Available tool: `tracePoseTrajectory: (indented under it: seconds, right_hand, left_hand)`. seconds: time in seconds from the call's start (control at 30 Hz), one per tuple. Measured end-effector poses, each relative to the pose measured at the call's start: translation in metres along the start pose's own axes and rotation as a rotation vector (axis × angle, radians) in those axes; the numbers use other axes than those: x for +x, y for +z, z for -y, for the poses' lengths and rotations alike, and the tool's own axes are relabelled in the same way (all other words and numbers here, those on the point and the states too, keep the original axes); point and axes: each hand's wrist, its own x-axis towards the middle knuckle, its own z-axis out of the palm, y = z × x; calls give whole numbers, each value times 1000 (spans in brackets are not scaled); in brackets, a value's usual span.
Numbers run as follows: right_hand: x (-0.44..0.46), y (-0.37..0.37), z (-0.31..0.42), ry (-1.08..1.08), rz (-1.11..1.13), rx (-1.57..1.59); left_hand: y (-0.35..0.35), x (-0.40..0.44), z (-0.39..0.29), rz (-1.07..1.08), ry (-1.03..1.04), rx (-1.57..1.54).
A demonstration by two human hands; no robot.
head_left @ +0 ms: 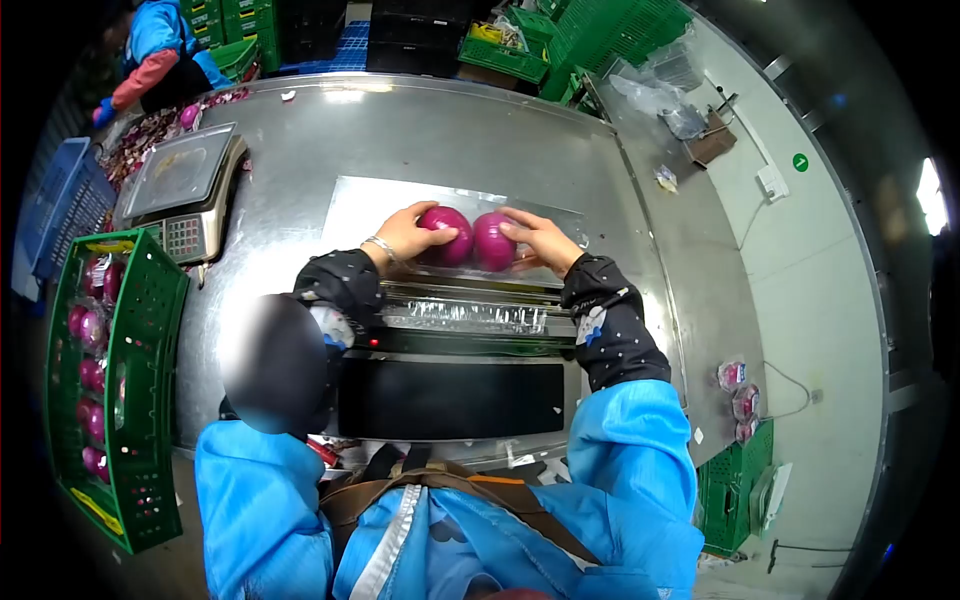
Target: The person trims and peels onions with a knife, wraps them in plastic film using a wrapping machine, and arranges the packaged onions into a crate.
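Note:
Two round red onions sit side by side over a sheet of clear film (355, 205) at the middle of the metal table. My left hand (408, 236) is closed around the left onion (450, 238), thumb across its front. Around the right onion (493, 243), my right hand (540, 240) curves its fingers from the right side. Just in front of my hands lies a wrapping machine with a shiny film roll (465, 316) and a black flat plate (450, 400). A small red light glows at its left.
A scale (185, 180) stands at the left, beside a green crate (150, 370) of wrapped onions and a blue basket (75, 200). Another person (155, 55) is at the far left. Wrapped onions (745, 402) lie on the right ledge. Green crates (610, 50) stand behind.

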Motion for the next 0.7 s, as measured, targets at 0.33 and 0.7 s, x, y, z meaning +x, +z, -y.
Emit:
tracePoseTrajectory:
  seconds: [0.33, 0.7]
  right_hand:
    - [-131, -53, -70, -686, -77, -1142]
    - [-118, -26, -117, -455, -67, -293]
  left_hand:
    - [-95, -126, -2, 64, 555, 1218]
    - [-80, -144, 48, 140, 129, 509]
